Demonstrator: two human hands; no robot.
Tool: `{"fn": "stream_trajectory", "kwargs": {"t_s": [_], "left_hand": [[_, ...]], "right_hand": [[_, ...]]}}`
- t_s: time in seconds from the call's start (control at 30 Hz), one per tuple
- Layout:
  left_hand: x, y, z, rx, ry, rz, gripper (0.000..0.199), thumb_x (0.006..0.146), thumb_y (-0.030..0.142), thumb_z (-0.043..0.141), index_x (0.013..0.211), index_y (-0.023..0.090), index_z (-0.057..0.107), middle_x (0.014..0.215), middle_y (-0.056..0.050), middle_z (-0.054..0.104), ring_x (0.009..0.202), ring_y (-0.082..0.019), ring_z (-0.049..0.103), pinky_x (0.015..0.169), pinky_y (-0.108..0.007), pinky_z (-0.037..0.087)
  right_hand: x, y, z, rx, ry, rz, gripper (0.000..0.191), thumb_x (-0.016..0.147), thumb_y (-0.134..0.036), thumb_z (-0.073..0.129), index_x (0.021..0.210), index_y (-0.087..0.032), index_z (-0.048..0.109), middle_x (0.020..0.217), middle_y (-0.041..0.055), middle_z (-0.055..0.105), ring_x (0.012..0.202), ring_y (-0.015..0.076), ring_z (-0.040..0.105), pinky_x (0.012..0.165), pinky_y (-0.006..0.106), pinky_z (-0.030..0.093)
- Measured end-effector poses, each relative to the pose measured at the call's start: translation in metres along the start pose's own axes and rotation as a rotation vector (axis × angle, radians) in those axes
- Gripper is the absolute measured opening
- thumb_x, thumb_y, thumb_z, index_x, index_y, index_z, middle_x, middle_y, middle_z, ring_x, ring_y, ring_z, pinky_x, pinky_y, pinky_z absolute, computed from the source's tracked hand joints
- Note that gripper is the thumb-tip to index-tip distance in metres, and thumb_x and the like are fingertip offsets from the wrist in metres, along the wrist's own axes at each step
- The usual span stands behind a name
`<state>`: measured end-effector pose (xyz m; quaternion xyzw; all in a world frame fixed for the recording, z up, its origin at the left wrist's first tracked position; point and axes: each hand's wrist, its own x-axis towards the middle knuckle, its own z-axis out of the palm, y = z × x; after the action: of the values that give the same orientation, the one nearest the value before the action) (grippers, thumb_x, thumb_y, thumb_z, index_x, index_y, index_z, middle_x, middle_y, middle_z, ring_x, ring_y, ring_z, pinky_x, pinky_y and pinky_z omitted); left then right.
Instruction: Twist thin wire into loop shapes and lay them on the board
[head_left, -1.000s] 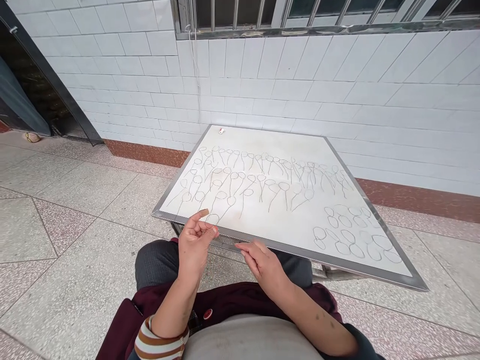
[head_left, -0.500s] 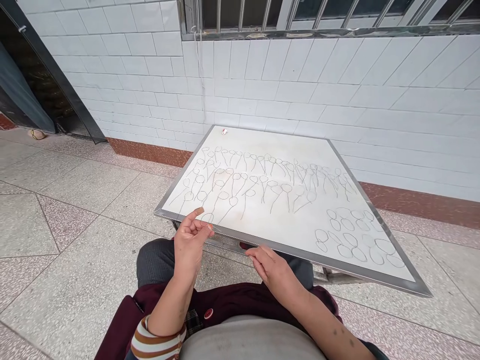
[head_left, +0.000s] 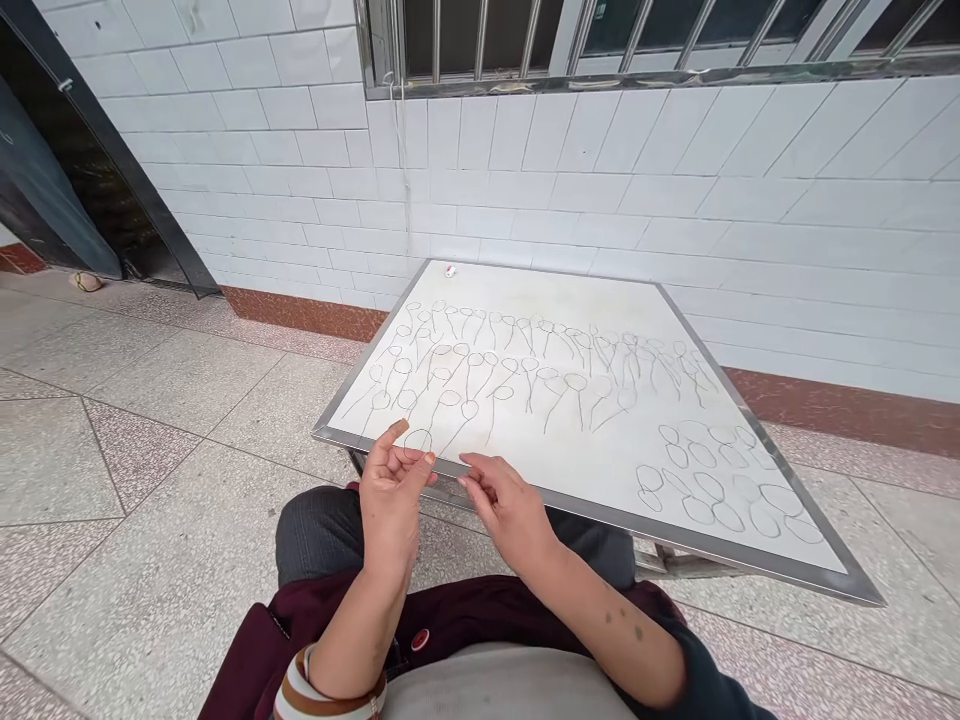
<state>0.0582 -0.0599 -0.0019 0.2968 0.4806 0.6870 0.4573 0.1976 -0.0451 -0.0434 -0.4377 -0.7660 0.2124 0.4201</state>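
Between its thumb and fingers, my left hand (head_left: 390,500) pinches a thin wire loop (head_left: 418,431), whose round part rises above the fingertips by the table's near edge. My right hand (head_left: 510,510) is just to the right, its thumb and forefinger a little apart with nothing visible between them. Any straight tail of the held wire is too fine to make out. Beyond the hands, rows of wire loops with tails (head_left: 469,409) lie on the white table (head_left: 555,470). Several plain wire rings (head_left: 709,486) are grouped at its right front.
A grey metal rim (head_left: 660,522) borders the table. A small red-and-white object (head_left: 450,271) sits at the far left corner. Behind stands a white tiled wall (head_left: 525,215) under a barred window; a dark doorway (head_left: 142,220) is on the left. My knees are beneath the near edge.
My right hand has moved up and left, closer to my left hand, and its thumb and forefinger have come apart. The left hand keeps its pinch on the wire loop.
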Motion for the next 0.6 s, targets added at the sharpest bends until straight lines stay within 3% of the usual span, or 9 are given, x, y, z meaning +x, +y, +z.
{"fn": "stream_trajectory", "kwargs": {"t_s": [0.23,0.43,0.6], "left_hand": [[-0.001,-0.003,0.000,0.003,-0.037,-0.006,0.050,0.070,0.021,0.072,0.118,0.019,0.056,0.070,0.004,0.060,0.063,-0.010,0.057,0.066,-0.025,0.050],[-0.003,0.002,0.001,0.039,-0.059,-0.046,0.050,0.068,0.018,0.073,0.115,0.016,0.058,0.066,0.004,0.061,0.059,-0.010,0.058,0.069,-0.025,0.048],[-0.004,0.003,0.002,0.065,-0.092,-0.043,0.050,0.068,0.019,0.073,0.115,0.016,0.058,0.065,0.004,0.062,0.059,-0.010,0.057,0.070,-0.025,0.047]], "right_hand": [[-0.009,0.002,-0.008,-0.172,-0.048,-0.079,0.032,0.096,-0.024,0.040,0.121,-0.027,0.059,0.089,0.0064,0.064,0.076,0.0174,0.061,0.066,0.029,0.048],[-0.014,0.010,-0.011,-0.185,-0.098,-0.207,0.038,0.094,-0.016,0.035,0.122,-0.026,0.060,0.081,0.0059,0.063,0.071,0.0167,0.059,0.062,0.029,0.049],[-0.010,0.005,-0.018,-0.236,-0.126,-0.234,0.031,0.094,-0.021,0.042,0.119,-0.024,0.059,0.084,0.0065,0.062,0.078,0.0180,0.059,0.068,0.030,0.050]]}}
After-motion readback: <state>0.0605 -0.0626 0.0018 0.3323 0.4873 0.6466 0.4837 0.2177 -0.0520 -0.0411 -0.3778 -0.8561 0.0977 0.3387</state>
